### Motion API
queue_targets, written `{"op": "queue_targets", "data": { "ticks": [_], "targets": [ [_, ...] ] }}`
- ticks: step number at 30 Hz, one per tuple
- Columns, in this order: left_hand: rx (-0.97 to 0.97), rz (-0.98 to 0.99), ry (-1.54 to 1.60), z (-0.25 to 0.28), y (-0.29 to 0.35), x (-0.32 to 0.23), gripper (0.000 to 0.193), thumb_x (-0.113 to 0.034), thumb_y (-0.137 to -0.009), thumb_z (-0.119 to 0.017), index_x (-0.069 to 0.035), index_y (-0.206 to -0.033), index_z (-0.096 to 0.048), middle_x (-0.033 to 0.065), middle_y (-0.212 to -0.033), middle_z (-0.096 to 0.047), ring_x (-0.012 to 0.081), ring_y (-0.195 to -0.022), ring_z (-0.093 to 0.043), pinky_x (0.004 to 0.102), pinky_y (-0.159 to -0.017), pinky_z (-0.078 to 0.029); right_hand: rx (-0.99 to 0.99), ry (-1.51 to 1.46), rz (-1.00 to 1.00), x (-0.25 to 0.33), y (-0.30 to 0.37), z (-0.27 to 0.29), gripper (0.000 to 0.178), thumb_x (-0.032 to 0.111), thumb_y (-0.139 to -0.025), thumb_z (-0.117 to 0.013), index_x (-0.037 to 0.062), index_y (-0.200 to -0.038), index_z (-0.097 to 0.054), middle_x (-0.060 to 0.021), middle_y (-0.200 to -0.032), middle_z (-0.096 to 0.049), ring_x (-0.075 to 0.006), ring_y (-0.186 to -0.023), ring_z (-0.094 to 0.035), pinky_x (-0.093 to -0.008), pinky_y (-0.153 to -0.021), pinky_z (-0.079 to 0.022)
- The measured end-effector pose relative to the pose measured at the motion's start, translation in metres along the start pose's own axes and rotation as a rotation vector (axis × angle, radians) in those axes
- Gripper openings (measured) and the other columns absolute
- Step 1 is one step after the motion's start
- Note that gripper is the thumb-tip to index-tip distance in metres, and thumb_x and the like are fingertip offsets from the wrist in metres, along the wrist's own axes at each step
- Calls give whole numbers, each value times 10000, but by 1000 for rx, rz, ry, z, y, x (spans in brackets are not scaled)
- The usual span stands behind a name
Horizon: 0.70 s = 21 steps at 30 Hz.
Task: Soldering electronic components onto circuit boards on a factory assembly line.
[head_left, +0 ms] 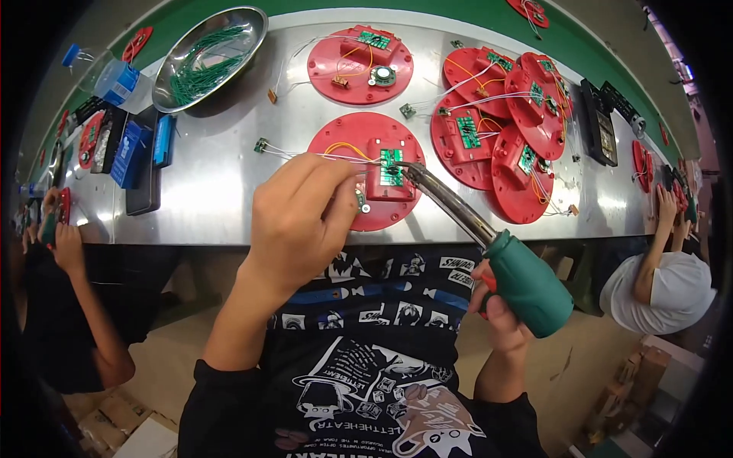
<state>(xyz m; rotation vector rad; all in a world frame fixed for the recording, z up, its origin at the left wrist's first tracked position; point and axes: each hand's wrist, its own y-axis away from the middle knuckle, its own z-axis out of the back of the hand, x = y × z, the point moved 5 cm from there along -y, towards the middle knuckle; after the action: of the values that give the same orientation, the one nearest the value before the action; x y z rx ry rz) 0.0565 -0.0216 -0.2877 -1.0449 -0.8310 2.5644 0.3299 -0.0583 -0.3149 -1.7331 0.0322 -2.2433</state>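
My right hand grips a soldering gun by its green handle, a finger at the red trigger. Its metal tip touches or nearly touches the green circuit board on a round red plastic disc in front of me. Over the disc's left side, my left hand is closed, thumb and fingertips pinched beside the board on what looks like a thin wire; the fingers hide most of it. Yellow wires loop above the board, and white wires lead left to a small green board on the metal table.
Beyond lies another wired red disc; several more are piled at the right. A steel bowl of green wires and a plastic bottle stand far left, near a blue box. A black tray lies right. Other people work on both sides.
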Motion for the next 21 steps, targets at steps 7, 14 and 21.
{"op": "queue_targets", "data": {
  "ticks": [7, 14, 21],
  "targets": [
    [16, -173, -65, -6, 3, -1, 207, 42, -762, -687, 28, -967, -672, 120, -809, -650, 279, -680, -637, 369, -587, -517, 25, -200, 4, -2, 3, -6, 469, 247, -930, -647, -97, -1242, -583, -232, -1014, -635, -190, -541, -592, -263, -496, -461],
    [-34, -250, -146, -10, 9, 0, 290, 60, -683, -673, 59, -973, -668, 126, -788, -642, 262, -633, -615, 357, -548, -504, -23, -175, -55, 0, 4, -11, 454, 245, -904, -670, -96, -1198, -607, -237, -978, -635, -200, -522, -590, -268, -497, -470],
    [-38, -274, -123, -11, 6, 0, 291, 67, -673, -673, 63, -963, -678, 130, -799, -649, 264, -642, -624, 354, -553, -509, -37, -183, -63, 5, 2, -13, 438, 254, -899, -674, -90, -1162, -609, -224, -943, -638, -201, -516, -598, -267, -505, -467]
  ]
}}
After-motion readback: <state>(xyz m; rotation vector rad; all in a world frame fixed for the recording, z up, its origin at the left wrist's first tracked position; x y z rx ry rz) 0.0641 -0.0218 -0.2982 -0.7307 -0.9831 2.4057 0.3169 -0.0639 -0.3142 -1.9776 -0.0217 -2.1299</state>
